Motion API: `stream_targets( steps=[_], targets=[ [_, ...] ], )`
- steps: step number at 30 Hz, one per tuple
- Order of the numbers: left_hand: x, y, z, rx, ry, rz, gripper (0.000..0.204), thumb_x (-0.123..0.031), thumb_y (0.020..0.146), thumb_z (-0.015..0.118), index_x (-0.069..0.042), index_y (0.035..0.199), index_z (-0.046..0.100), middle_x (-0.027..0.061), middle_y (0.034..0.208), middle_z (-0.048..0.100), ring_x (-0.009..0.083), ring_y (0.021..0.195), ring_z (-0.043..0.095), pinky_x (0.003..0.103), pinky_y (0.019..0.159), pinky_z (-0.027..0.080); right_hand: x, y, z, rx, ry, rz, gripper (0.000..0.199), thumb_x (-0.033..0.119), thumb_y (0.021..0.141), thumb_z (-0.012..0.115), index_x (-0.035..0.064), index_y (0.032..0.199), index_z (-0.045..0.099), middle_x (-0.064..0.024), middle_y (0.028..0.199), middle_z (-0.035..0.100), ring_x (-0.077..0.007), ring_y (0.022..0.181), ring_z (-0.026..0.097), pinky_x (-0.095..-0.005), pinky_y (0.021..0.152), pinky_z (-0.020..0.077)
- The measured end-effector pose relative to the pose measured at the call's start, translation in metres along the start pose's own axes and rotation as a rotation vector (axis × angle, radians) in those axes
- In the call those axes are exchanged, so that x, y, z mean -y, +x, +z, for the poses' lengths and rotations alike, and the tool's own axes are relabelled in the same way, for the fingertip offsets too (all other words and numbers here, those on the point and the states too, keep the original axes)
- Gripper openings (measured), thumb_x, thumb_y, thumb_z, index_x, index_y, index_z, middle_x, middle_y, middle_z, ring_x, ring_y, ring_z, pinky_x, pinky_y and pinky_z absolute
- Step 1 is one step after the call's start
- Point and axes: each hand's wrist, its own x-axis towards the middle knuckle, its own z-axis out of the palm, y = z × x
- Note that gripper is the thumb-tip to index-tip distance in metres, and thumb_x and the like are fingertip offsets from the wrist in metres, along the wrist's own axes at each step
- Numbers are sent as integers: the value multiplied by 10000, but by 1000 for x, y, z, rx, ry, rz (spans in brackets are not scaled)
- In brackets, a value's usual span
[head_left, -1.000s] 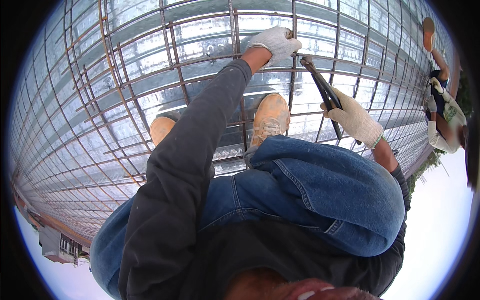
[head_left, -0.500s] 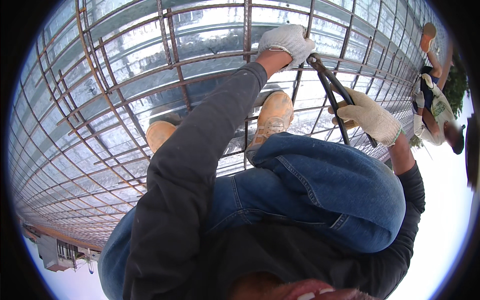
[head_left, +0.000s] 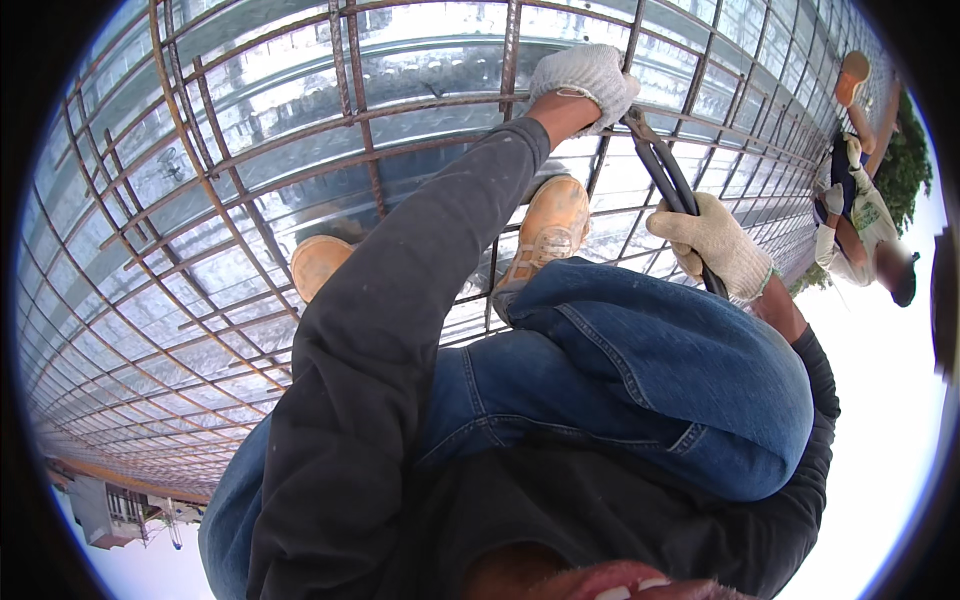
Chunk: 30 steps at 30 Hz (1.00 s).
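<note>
I squat on a grid of rusty steel rebar [head_left: 365, 150] laid over shiny corrugated metal decking [head_left: 250, 110]. My left hand [head_left: 585, 80], in a white knit glove, reaches forward and rests on a rebar crossing at the top. My right hand [head_left: 715, 245], also gloved, grips the dark handles of long pincers [head_left: 665, 175], whose jaws point up toward the same crossing beside my left hand. My tan boots [head_left: 545, 235] stand on the bars below my hands.
Another person [head_left: 860, 215] in light clothes and gloves crouches on the mesh at the far right. The rebar grid stretches in every direction. Buildings [head_left: 110, 505] show past the deck's edge at lower left; trees at upper right.
The view has shifted slightly. My left hand stays on the rebar crossing while my right hand has brought the pincers closer to it.
</note>
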Motion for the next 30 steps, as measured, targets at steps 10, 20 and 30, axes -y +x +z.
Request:
stream_targets(
  steps=[10,20,30],
  targets=[
    [0,2,-2,24,35,-8,607,-617,911,659,-139,1254,810,183,1163,823,407,1057,793,534,970,616,-40,-1,22,-349,-437,-186,505,158,966,678,-46,1422,603,-141,782,724,-248,632,738,-374,599,616],
    [8,5,2,-19,62,56,619,-612,932,663,-113,1267,812,195,1116,821,381,1027,792,480,970,603,-57,11,23,-451,-570,-175,461,405,1174,572,-33,1216,711,-93,723,711,-176,634,696,-378,587,573],
    [15,10,10,-86,98,81,610,-645,928,665,-154,1253,827,203,1164,827,407,1035,804,544,960,623,-43,-11,36,-292,-18,-196,400,312,1121,622,-65,1243,673,-150,912,772,-148,711,735,-313,621,616]
  ],
)
